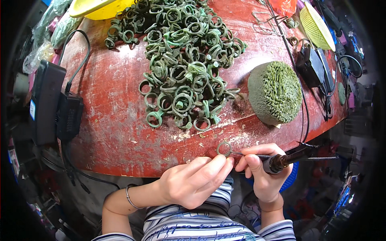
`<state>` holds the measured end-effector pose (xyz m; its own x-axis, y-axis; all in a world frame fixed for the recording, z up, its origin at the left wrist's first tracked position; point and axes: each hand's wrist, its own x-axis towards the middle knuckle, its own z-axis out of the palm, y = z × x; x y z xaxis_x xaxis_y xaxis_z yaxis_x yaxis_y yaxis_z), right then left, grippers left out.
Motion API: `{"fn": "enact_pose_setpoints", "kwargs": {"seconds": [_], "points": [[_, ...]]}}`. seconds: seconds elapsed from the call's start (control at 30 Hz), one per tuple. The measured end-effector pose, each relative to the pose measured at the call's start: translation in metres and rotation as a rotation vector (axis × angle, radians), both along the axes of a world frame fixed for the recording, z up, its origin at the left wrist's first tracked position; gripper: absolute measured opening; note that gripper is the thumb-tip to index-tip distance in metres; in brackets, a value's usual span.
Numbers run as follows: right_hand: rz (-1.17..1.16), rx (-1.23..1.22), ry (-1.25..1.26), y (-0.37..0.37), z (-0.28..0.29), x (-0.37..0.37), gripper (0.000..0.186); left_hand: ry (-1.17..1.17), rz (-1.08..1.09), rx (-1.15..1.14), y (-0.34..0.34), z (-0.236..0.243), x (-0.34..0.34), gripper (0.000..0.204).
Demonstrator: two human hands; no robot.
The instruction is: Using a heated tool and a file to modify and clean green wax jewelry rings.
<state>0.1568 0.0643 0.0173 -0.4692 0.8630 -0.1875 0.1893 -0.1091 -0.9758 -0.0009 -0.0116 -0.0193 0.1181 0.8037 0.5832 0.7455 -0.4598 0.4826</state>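
Close to the table's near edge, my left hand [192, 181] pinches a small green ring [223, 143] upright between its fingertips. My right hand [264, 178] is wrapped round a wax pen [281, 161], a dark, thick-handled tool with a thin metal tip. That tip points left and reaches the lower right side of the ring; whether it touches cannot be made out. Beyond my hands lies a large heap of similar green rings [183, 72], some with set-like tops. Right of the heap sits a round green block [275, 93] with a rough, grooved face.
The worn red table [108, 132] curves toward me. Black power adapters [48, 102] with cables stand at its left, and a black box [311, 66] with cords at its right. A yellow basin [100, 10] and a yellow-green basket [317, 26] are at the back.
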Motion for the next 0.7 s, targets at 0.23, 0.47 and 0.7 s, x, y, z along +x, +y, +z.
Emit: {"fn": "enact_pose_setpoints", "kwargs": {"seconds": [0.23, 0.47, 0.7], "points": [[0.054, 0.117, -0.012, 0.001, -0.004, 0.004, 0.016, 0.014, 0.005, 0.051, 0.002, -0.003, 0.002, 0.033], [0.006, 0.122, -0.021, 0.001, -0.006, -0.002, 0.011, 0.019, 0.004, 0.062, 0.003, -0.005, 0.002, 0.033], [0.016, 0.145, -0.183, 0.004, 0.002, 0.003, 0.009, 0.002, -0.026, 0.092, 0.002, -0.004, 0.002, 0.036]]}}
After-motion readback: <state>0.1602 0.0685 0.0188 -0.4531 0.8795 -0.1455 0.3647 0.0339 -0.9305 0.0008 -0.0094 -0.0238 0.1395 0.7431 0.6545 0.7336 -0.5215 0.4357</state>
